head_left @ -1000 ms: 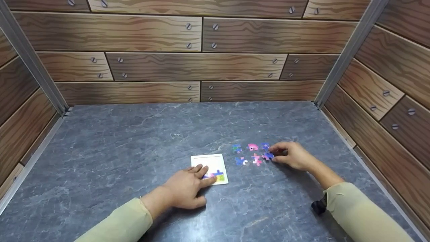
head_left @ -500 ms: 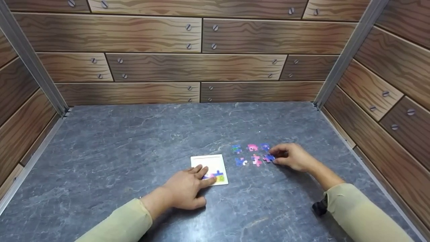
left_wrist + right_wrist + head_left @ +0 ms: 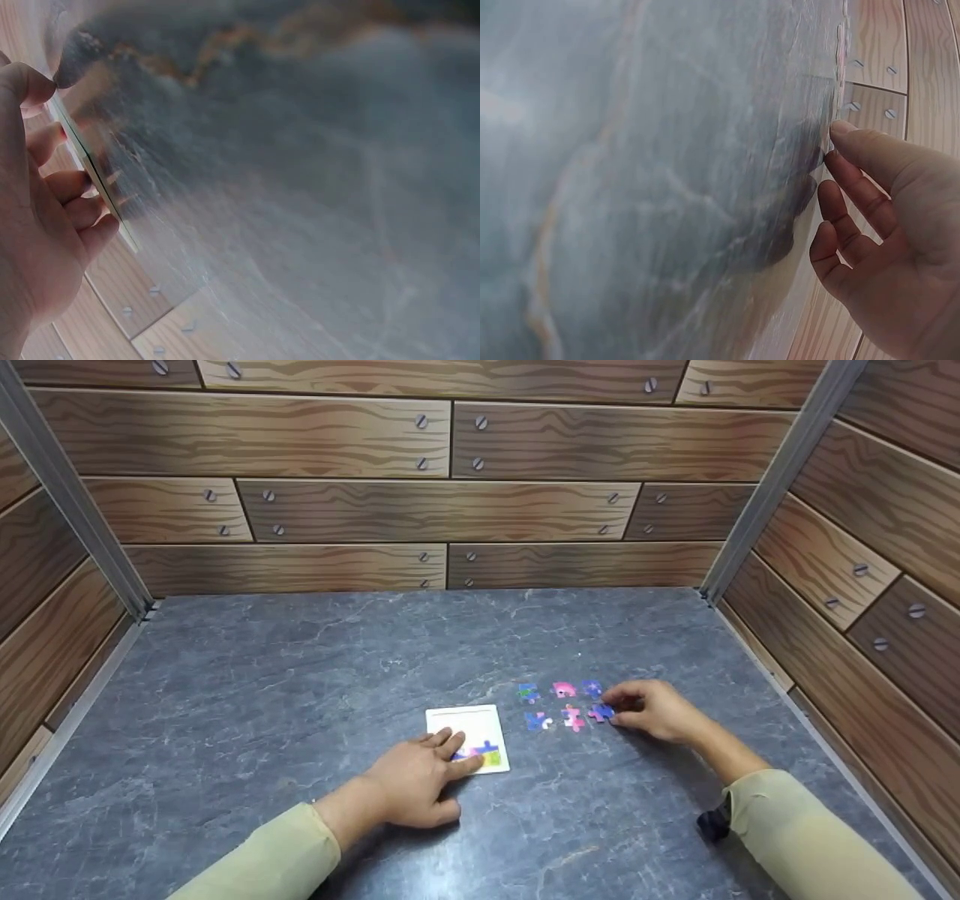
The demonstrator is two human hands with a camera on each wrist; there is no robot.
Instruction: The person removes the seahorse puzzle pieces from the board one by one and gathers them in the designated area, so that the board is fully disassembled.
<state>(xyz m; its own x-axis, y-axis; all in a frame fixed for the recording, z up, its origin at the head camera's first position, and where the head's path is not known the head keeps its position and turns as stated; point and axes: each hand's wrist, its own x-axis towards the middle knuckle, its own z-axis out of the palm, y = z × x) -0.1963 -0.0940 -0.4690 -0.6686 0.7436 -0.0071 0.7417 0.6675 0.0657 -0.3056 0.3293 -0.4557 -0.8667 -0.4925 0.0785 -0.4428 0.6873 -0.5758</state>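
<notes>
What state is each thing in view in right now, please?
Puzzle board: flat on the table, partly filled.
Fitted pieces: along its near edge, partly covered.
Six loose pieces: face up, in two rows of three.
Left hand: fingers spread, resting on the board.
Right hand: fingers bent, at the rightmost pieces; grip unclear.

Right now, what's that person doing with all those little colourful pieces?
It looks like a jigsaw puzzle. The left hand rests on a white board, where some coloured puzzle bits fill the lower part. The right hand is at a blue piece; I can't tell whether it's pinched. Five other loose pieces lie on the grey table, beside the board.
</notes>
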